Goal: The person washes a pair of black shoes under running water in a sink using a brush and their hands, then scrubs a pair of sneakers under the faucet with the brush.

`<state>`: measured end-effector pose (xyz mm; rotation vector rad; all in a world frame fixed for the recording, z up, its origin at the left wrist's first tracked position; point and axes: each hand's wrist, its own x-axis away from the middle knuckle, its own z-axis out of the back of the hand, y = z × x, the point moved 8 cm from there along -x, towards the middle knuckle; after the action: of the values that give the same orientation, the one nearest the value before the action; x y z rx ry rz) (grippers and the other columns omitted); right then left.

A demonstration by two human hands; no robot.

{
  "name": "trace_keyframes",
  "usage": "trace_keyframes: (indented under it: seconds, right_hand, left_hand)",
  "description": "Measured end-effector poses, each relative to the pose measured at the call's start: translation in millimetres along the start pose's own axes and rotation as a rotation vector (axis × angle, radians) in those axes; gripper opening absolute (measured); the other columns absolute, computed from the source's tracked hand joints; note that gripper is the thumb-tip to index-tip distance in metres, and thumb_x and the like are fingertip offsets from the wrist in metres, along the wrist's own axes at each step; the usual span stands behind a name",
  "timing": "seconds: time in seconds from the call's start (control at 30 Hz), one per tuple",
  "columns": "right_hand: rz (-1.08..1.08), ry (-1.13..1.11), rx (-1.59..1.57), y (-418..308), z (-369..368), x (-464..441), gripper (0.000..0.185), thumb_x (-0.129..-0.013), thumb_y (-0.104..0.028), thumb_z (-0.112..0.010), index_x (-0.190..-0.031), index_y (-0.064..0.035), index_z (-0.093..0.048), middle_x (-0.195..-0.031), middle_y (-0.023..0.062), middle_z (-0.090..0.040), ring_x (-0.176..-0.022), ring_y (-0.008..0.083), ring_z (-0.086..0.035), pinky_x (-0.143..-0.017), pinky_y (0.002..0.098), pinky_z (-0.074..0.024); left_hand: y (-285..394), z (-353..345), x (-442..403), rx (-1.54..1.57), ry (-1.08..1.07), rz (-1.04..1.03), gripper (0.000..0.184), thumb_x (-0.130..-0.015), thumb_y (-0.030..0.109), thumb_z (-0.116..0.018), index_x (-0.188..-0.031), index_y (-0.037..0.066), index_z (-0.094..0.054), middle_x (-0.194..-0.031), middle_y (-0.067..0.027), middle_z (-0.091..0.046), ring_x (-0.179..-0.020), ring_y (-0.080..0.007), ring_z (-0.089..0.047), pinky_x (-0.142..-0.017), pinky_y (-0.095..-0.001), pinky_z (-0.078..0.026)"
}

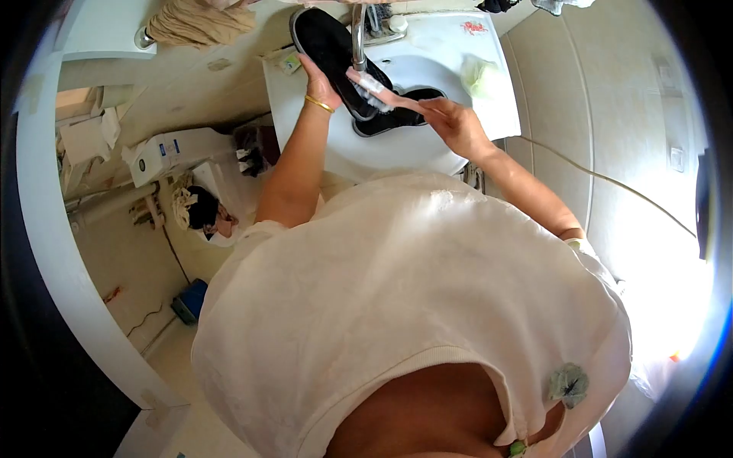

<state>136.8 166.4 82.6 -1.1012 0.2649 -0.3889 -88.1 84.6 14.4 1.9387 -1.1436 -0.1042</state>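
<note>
My left hand (318, 85) grips a black shoe (324, 46) by its side, holding it tilted over the sink (336, 149). A gold-coloured bangle circles that wrist. In my right hand (456, 128) is the handle of a pink scrubbing brush (398, 101). Its bristles have white foam on them and touch the shoe's edge near one end, just below the faucet (359, 42). Another black shoe (382, 124) lies in the basin under the brush. The fingers of my left hand behind the shoe are hidden.
On the sink's right ledge lies a pale green crumpled bag (479, 76); a small green packet (290, 62) sits at the left. A white bin with clothes (202, 210) stands on the floor at left. A hose (603, 177) runs along the right wall.
</note>
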Motion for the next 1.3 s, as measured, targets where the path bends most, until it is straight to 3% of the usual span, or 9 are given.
trace_keyframes:
  seconds: [0.2,0.27,0.37,0.53,0.63,0.9,1.03,1.13,1.3]
  right_hand:
    - [0.052,0.171,0.298,-48,-28,-44,0.03,-0.079,-0.002,-0.056,-0.109,-0.0072,-0.058,-0.095,0.0163,-0.062,-0.086,0.0345,-0.058,-0.072,0.0397,-0.0475]
    - [0.066,0.053,0.287,-50,-25,-28,0.034,-0.08,-0.003,-0.054,-0.113,-0.0109,-0.057,-0.094,0.015,-0.062,-0.084,0.0323,-0.059,-0.071,0.0382,-0.048]
    - [0.058,-0.222,0.351,-38,-10,-20,0.027,-0.082,-0.005,-0.053,-0.108,-0.0099,-0.058,-0.095,0.0161,-0.061,-0.083,0.0311,-0.06,-0.069,0.0375,-0.0483]
    - [0.109,0.057,0.464,-44,-32,-60,0.028,-0.084,-0.009,-0.05,-0.111,-0.0101,-0.055,-0.094,0.0171,-0.061,-0.08,0.0344,-0.058,-0.067,0.0408,-0.0481]
    - [0.136,-0.121,0.263,-59,-20,-33,0.028,-0.085,-0.004,-0.052,-0.113,-0.0062,-0.054,-0.096,0.0178,-0.061,-0.085,0.0286,-0.061,-0.069,0.0354,-0.0493]
    - [-0.165,-0.257,-0.355,-11,-4,-34,0.026,-0.085,-0.013,-0.058,-0.106,0.0009,-0.059,-0.088,0.0065,-0.064,-0.081,0.0161,-0.059,-0.071,0.026,-0.0462]
    - [-0.461,-0.576,-0.111,18,5,-28,0.029,-0.081,-0.019,-0.062,-0.104,-0.0013,-0.062,-0.084,0.0089,-0.064,-0.079,0.0173,-0.059,-0.069,0.027,-0.0451]
    - [-0.112,-0.485,0.248,0,-2,-57,0.023,-0.081,-0.017,-0.057,-0.101,-0.0077,-0.064,-0.082,0.0152,-0.063,-0.08,0.0218,-0.061,-0.069,0.0314,-0.0463]
    - [0.133,-0.277,0.851,-20,-9,-48,0.026,-0.084,-0.011,-0.046,-0.104,-0.0195,-0.061,-0.077,0.0124,-0.061,-0.071,0.0324,-0.061,-0.061,0.0401,-0.0493]
  left_hand:
    - [-69,-16,20,0.313,-0.119,0.26,0.093,-0.074,0.08,-0.011,-0.126,0.012,-0.046,-0.117,-0.0125,-0.054,-0.107,-0.0307,-0.051,-0.096,-0.0428,-0.038]
    - [-59,10,15,0.204,0.118,0.19,0.094,-0.074,0.08,-0.009,-0.124,0.009,-0.046,-0.116,-0.0164,-0.054,-0.107,-0.032,-0.051,-0.095,-0.0447,-0.039]
    - [-64,33,8,0.263,-0.005,0.234,0.098,-0.071,0.082,-0.01,-0.128,0.01,-0.043,-0.121,-0.0157,-0.052,-0.111,-0.0322,-0.049,-0.096,-0.0457,-0.038]
    - [-58,-7,23,0.157,0.106,0.207,0.097,-0.069,0.084,-0.019,-0.129,0.013,-0.043,-0.123,-0.0111,-0.051,-0.111,-0.0281,-0.05,-0.097,-0.0438,-0.038]
    - [-42,19,2,0.289,-0.102,0.106,0.092,-0.071,0.083,-0.022,-0.13,0.016,-0.043,-0.124,-0.0063,-0.051,-0.111,-0.0261,-0.049,-0.097,-0.0428,-0.037]
    - [-17,55,-12,-0.083,0.181,0.053,0.098,-0.067,0.085,-0.027,-0.133,0.014,-0.038,-0.131,-0.0071,-0.045,-0.116,-0.0286,-0.044,-0.099,-0.0448,-0.034]
    - [-7,66,-23,-0.263,0.114,-0.01,0.093,-0.071,0.08,-0.034,-0.131,0.009,-0.04,-0.124,-0.0081,-0.05,-0.109,-0.0262,-0.05,-0.094,-0.0409,-0.04]
    - [12,52,-12,-0.618,0.254,-0.199,0.091,-0.073,0.072,-0.048,-0.117,-0.007,-0.048,-0.107,-0.01,-0.055,-0.096,-0.0174,-0.05,-0.083,-0.0312,-0.041]
    - [33,22,7,-0.701,0.256,-0.349,0.084,-0.073,0.068,-0.055,-0.11,-0.008,-0.052,-0.099,-0.0109,-0.058,-0.087,-0.0183,-0.05,-0.08,-0.0307,-0.041]
